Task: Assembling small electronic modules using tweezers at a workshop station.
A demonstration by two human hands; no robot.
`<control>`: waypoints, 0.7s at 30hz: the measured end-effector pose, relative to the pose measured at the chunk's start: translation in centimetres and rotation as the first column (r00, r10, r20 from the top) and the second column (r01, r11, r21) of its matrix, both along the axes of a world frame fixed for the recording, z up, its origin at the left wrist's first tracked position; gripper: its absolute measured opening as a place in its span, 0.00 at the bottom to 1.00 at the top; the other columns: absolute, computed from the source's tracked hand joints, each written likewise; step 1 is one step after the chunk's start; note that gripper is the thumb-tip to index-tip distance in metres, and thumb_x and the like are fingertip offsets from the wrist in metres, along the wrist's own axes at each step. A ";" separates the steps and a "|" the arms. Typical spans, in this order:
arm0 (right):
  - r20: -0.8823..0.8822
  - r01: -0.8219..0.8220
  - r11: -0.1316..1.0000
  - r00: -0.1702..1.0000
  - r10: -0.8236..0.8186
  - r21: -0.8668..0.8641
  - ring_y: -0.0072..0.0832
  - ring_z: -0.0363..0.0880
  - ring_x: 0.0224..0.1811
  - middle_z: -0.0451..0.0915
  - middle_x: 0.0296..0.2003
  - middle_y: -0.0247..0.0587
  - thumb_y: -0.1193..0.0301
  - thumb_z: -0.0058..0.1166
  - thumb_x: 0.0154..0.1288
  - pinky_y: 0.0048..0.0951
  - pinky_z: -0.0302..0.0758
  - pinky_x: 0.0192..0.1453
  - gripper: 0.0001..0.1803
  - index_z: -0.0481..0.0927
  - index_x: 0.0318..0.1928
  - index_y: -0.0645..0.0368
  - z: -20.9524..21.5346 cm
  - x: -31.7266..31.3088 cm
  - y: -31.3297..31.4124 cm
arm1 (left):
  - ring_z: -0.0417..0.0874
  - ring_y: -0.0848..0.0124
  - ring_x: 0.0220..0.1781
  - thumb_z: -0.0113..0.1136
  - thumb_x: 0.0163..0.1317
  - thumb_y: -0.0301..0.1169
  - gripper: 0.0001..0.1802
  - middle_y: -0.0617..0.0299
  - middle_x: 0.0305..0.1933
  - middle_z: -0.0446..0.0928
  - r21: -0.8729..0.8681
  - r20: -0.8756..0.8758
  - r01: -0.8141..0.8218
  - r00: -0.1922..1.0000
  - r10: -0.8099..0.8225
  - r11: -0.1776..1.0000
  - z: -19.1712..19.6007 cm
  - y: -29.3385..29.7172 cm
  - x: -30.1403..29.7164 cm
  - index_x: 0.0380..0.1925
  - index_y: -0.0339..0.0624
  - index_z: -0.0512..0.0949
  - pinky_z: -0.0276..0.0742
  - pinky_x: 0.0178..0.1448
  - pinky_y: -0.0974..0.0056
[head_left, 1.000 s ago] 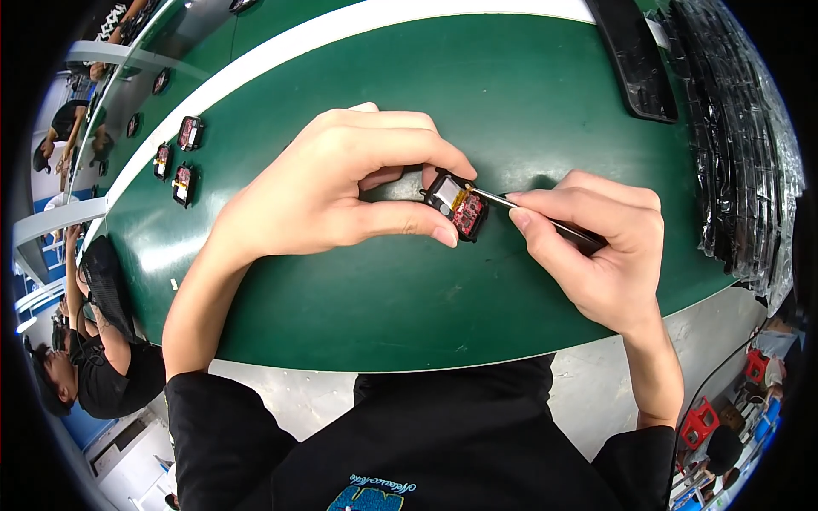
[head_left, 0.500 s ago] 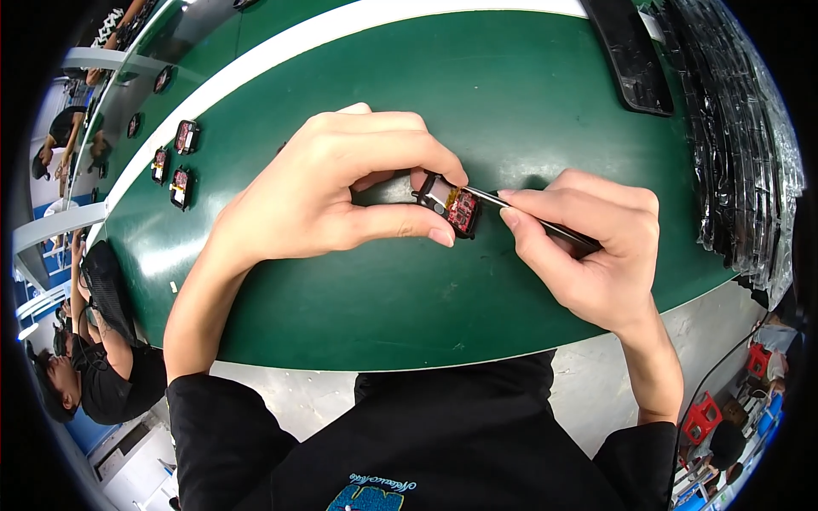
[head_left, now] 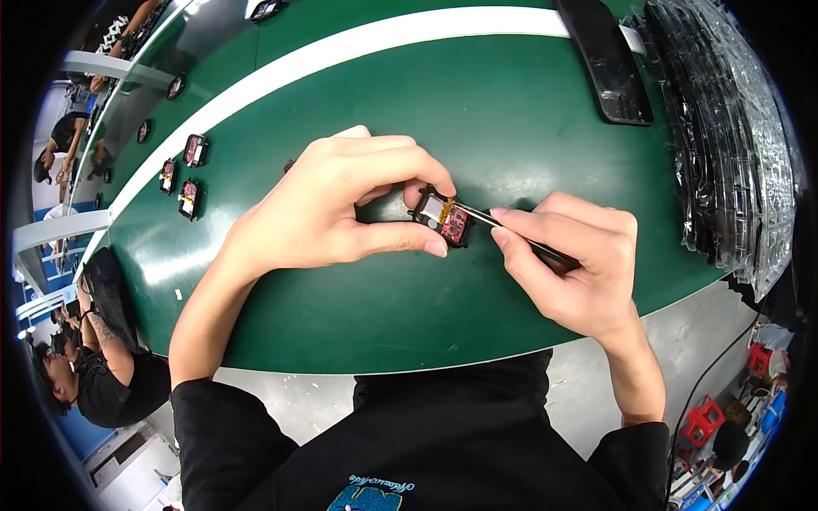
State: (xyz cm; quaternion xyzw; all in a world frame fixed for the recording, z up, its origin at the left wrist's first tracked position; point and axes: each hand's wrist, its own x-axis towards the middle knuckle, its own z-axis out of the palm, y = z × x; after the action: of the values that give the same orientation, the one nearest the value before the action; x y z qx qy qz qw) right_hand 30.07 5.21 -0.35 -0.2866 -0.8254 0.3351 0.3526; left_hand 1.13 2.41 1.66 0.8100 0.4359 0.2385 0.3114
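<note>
A small open black device housing (head_left: 421,207) is held between the thumb and fingers of my left hand (head_left: 332,200). Inside it show a red circuit board (head_left: 456,227), a silver-grey block and a yellow strip (head_left: 446,216). My right hand (head_left: 588,255) pinches a pair of dark-handled tweezers (head_left: 477,215) with a bright metal tip. That tip reaches the upper right edge of the housing, close to the yellow strip and the board. Whether it grips anything is too small to tell.
Several similar open housings (head_left: 189,198) lie on the green table (head_left: 341,328) at the left, others beyond the white strip (head_left: 375,34). A black tray (head_left: 607,64) sits at the back right. Stacked plastic trays (head_left: 724,153) fill the right side. A co-worker (head_left: 119,375) is at the left.
The whole view has shifted slightly. The tweezer tip has moved a little inward over the housing, toward the yellow strip. Both hands keep their hold.
</note>
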 end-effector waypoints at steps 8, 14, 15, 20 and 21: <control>0.003 -0.017 0.998 1.000 0.017 0.067 0.26 0.73 0.19 0.78 0.25 0.36 0.85 0.74 0.61 0.32 0.66 0.22 0.10 0.93 0.44 0.66 -0.5 -0.3 -0.3 | 0.69 0.75 0.28 0.92 0.53 0.42 0.28 0.72 0.35 0.82 0.010 -0.017 -0.015 1.000 0.016 1.000 -0.1 -0.3 0.1 0.53 0.48 0.91 0.63 0.42 0.64; 0.108 -0.036 0.971 0.994 0.011 0.234 0.30 0.77 0.20 0.80 0.30 0.36 0.84 0.74 0.62 0.34 0.72 0.23 0.12 0.92 0.46 0.65 -0.4 -0.1 -0.6 | 0.70 0.74 0.29 0.92 0.53 0.43 0.29 0.72 0.35 0.83 0.094 -0.024 -0.012 1.000 0.014 0.996 -0.3 -0.4 0.3 0.54 0.49 0.91 0.64 0.43 0.64; 0.105 -0.030 0.969 0.995 0.004 0.246 0.30 0.77 0.20 0.80 0.30 0.36 0.84 0.74 0.62 0.34 0.72 0.23 0.12 0.92 0.46 0.65 -0.3 -0.1 -0.6 | 0.70 0.74 0.30 0.92 0.53 0.43 0.30 0.72 0.36 0.83 0.074 -0.016 -0.045 0.999 0.046 0.996 -0.1 -0.5 0.3 0.54 0.49 0.91 0.65 0.43 0.64; -0.047 0.055 0.998 0.997 -0.053 0.037 0.34 0.85 0.28 0.84 0.35 0.42 0.82 0.72 0.69 0.35 0.81 0.32 0.12 0.88 0.52 0.65 0.5 -0.3 -0.8 | 0.85 0.72 0.38 0.92 0.54 0.42 0.30 0.69 0.37 0.85 0.103 -0.091 -0.015 0.996 0.024 0.995 0.1 -0.7 0.2 0.56 0.49 0.90 0.70 0.49 0.63; -0.037 0.037 0.997 0.999 -0.039 -0.061 0.37 0.87 0.31 0.85 0.38 0.44 0.81 0.71 0.72 0.36 0.83 0.36 0.13 0.87 0.54 0.64 1.0 -0.4 -1.1 | 0.84 0.72 0.37 0.91 0.55 0.43 0.29 0.70 0.37 0.85 0.111 -0.098 -0.018 0.995 0.029 0.994 0.2 -0.9 0.2 0.55 0.50 0.90 0.70 0.49 0.63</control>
State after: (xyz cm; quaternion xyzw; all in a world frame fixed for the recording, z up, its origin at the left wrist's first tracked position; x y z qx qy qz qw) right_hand 29.67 4.12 0.69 -0.3063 -0.8026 0.3582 0.3657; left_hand 1.32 1.51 1.84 0.8316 0.4466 0.2252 0.2415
